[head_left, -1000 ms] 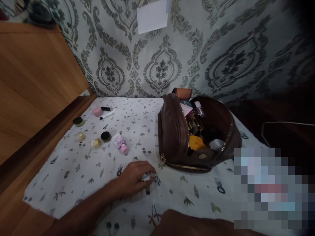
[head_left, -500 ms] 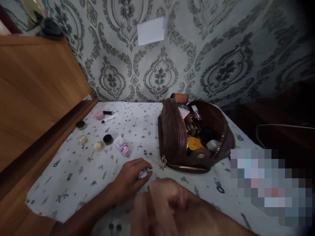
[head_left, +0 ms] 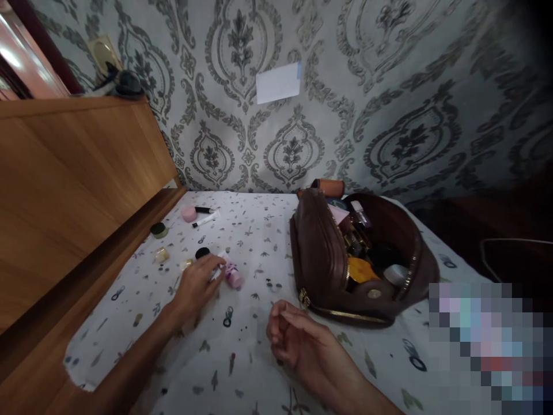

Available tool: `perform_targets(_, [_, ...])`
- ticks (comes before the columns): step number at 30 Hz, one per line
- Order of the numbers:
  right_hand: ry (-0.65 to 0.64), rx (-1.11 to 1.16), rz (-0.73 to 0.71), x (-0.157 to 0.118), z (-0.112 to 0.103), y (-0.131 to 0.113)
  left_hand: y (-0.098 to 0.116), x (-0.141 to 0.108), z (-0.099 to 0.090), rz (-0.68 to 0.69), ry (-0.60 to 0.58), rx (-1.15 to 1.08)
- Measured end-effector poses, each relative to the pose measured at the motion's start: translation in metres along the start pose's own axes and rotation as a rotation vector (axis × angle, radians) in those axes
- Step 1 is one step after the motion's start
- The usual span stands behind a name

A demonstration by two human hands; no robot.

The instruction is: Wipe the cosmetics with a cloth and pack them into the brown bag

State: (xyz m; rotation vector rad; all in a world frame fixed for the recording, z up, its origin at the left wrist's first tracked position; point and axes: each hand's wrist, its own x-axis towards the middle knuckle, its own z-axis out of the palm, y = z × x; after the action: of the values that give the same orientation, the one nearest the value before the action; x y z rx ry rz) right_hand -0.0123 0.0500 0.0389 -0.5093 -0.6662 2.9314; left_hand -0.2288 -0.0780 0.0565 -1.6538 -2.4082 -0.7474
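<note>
My left hand (head_left: 196, 288) is over the patterned white cloth, its fingers curled round a small whitish thing that is mostly hidden. Beside its fingertips lies a pink and white tube (head_left: 232, 272). A round black-lidded jar (head_left: 202, 252) and a small yellowish jar (head_left: 186, 264) are just beyond the hand. My right hand (head_left: 298, 340) is palm up with loosely curled fingers, in front of the bag; nothing shows in it. The open brown bag (head_left: 317, 253) holds a yellow round item (head_left: 362, 270), a white-lidded one (head_left: 397, 275) and several other cosmetics.
At the back left are a pink jar (head_left: 189, 214), a white slim tube (head_left: 207, 219), a dark-lidded jar (head_left: 159, 230) and a small yellowish jar (head_left: 161, 255). A wooden cabinet (head_left: 86, 184) borders the left; the patterned wall stands behind.
My left hand has moved left and forward to beside the pink and white tube, with the whitish thing in it. My right hand has moved away from it, and its fingers have loosened.
</note>
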Motion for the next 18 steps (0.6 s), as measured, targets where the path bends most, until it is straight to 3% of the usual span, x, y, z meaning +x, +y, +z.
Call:
perform_targets(6, [0.038,0.031,-0.018,0.008,-0.015,0.006,-0.057,0.045,-0.013,-0.144,0.05,0.13])
perform_targets(11, [0.042,0.069,-0.038,0.01,-0.026,0.009,-0.103,0.08,-0.007,-0.283,0.025,0.272])
perform_targets(18, [0.005,0.087,-0.041,0.009,-0.028,0.009,-0.13,0.116,0.008,-0.316,-0.069,0.436])
